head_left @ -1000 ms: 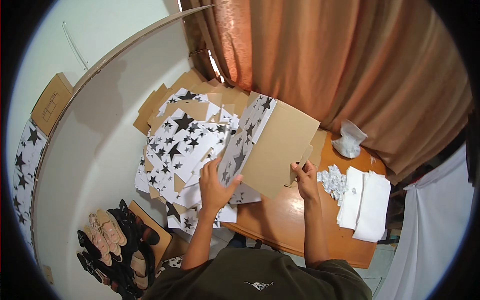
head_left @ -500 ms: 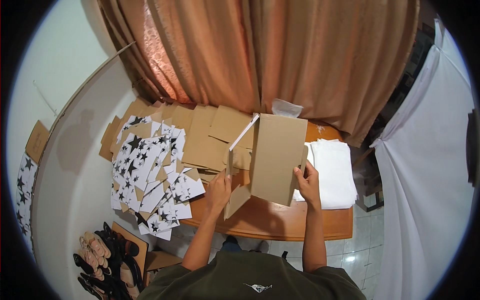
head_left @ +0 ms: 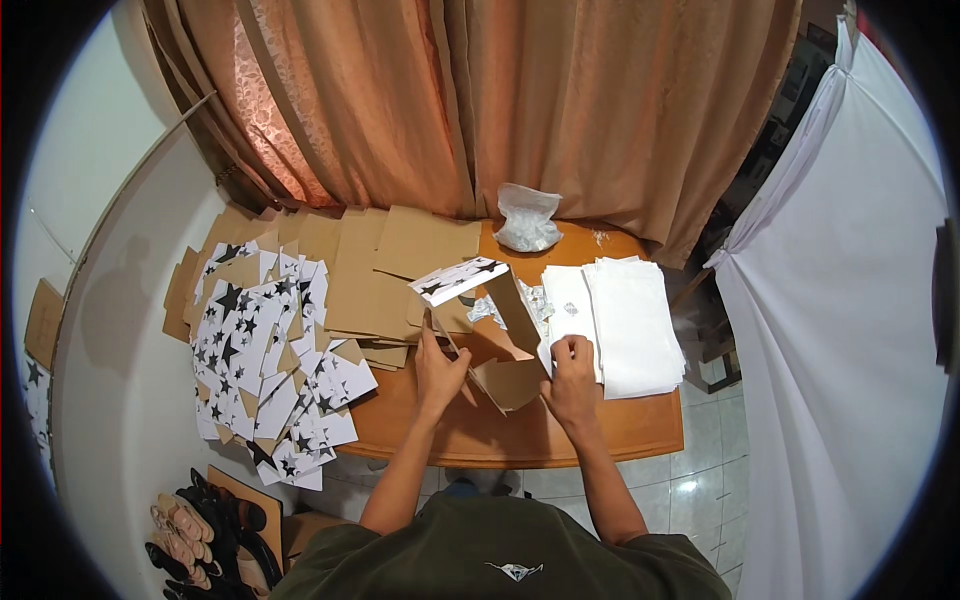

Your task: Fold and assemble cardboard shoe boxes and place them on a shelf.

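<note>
Above the brown surface (head_left: pixel 600 440), the left hand (head_left: pixel 441 375) and right hand (head_left: pixel 571 380) hold opposite sides of an open cardboard box (head_left: pixel 517 320), grips narrow.

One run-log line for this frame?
left hand: holding cardboard box | right hand: curled at box's right edge, grip unclear | box: open-ended | nearby: star-printed cardboard pile, white stack
</note>
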Tool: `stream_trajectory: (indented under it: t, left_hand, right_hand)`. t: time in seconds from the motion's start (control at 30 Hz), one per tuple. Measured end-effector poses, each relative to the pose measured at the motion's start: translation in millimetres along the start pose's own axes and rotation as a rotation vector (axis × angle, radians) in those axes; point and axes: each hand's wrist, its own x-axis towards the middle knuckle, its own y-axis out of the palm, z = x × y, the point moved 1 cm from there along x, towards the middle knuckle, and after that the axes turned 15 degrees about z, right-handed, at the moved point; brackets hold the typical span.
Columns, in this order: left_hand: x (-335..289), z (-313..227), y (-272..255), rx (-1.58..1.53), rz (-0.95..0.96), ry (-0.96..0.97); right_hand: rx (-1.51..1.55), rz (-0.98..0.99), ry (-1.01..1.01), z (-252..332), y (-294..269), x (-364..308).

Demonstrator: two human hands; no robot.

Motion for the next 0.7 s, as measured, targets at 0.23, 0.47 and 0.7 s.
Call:
stream_trajectory:
  t: [0.23, 0.47, 0.7]
  left_hand:
    - [4, 14, -1, -0.044, 0.101, -0.037]
    - [6, 22, -16, -0.078, 0.175, -0.063]
    - [7, 28, -8, -0.098, 0.314, 0.018]
  right_hand:
    - [0.163, 0.066, -0.1, 19, 50, 18]
    - [0.259, 0.212, 0.0, 2, 91, 19]
    - [0.147, 0.066, 0.234, 10, 120, 32]
